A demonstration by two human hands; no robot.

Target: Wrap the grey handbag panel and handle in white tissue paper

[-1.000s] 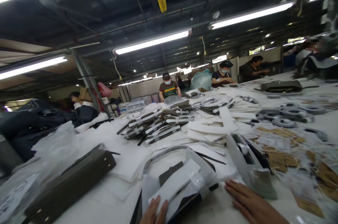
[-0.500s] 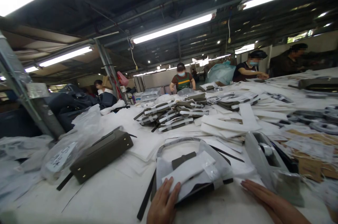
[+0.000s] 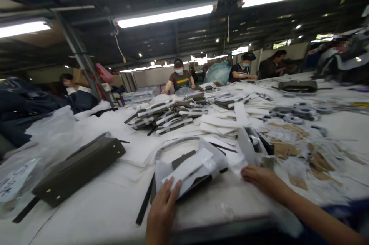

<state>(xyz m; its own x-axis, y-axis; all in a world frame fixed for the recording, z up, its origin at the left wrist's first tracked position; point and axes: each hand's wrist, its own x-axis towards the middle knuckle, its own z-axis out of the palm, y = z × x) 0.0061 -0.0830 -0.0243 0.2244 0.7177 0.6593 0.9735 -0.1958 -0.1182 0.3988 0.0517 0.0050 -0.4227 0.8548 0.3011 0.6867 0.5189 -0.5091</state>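
Note:
My left hand (image 3: 163, 206) rests with its fingers apart on the lower left of a wrapped olive bag (image 3: 190, 168), whose handle arches away from me. White sheeting and clear tape cover the bag's front. Farther right, my right hand (image 3: 256, 177) has its fingers pressed together at the edge of a thin white sheet (image 3: 238, 162), just in front of a grey tape dispenser (image 3: 250, 147). Whether it grips the sheet is too blurred to tell. Another olive bag (image 3: 83, 170) lies on its side at the left.
Stacked wrapped straps (image 3: 173, 116) and white strips (image 3: 221, 122) lie behind the bag. Brown tags (image 3: 288, 150) and grey rolls (image 3: 302, 112) are at the right. A plastic bag (image 3: 20, 183) lies far left. Co-workers (image 3: 180, 79) sit across the table.
The view has swung to the right. My right hand has moved up closer to the tape dispenser and the white sheet, while my left hand stays on the wrapped bag.

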